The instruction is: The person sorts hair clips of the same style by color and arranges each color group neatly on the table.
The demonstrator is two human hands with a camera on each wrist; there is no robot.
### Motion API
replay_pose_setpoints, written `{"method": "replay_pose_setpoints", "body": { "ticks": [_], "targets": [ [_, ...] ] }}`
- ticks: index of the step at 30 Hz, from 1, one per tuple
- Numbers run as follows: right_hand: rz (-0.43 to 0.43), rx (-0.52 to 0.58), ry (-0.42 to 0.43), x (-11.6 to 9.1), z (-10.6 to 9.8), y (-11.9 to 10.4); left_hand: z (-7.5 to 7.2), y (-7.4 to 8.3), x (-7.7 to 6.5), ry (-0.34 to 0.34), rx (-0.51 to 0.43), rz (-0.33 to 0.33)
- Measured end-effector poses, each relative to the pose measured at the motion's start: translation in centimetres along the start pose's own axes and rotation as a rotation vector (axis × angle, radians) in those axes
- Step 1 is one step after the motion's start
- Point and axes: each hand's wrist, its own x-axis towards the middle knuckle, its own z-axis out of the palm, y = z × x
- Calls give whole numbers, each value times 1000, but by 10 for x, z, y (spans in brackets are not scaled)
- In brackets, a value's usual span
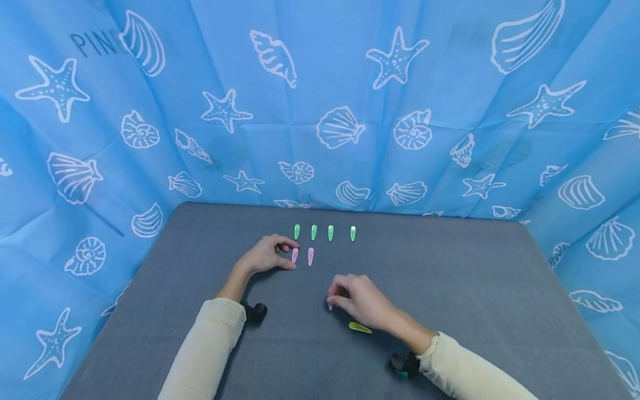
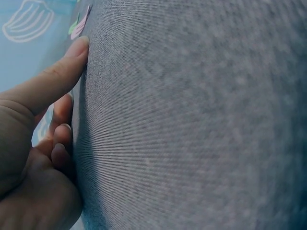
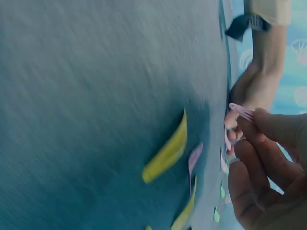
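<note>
Near the back of the grey table, my left hand [image 1: 266, 254] has its thumb and index finger at the two ends of a pink hair clip [image 1: 295, 255] lying flat. Another pink hair clip [image 1: 311, 256] lies just right of it. My right hand [image 1: 367, 303], above the table nearer the front, pinches a small pink hair clip [image 3: 243, 112] between thumb and index finger. Below that hand lies a yellow hair clip [image 1: 360, 328]. The right wrist view also shows a loose pink hair clip [image 3: 194, 158] and a second yellow hair clip [image 3: 185, 212].
Several green hair clips [image 1: 330, 233] stand in a row behind the pink ones. A blue curtain [image 1: 310, 83] with white shells hangs along the far edge of the grey table [image 1: 475, 289]. Black wrist straps [image 1: 256, 313] are on both arms.
</note>
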Motion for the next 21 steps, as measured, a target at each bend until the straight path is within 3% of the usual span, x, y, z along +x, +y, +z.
{"method": "replay_pose_setpoints", "body": {
  "ticks": [13, 21],
  "targets": [
    [177, -3, 109, 44, -20, 32, 1, 1, 1, -17, -6, 0],
    [289, 8, 116, 70, -14, 47, -1, 3, 0, -6, 4, 2]
  ]
}}
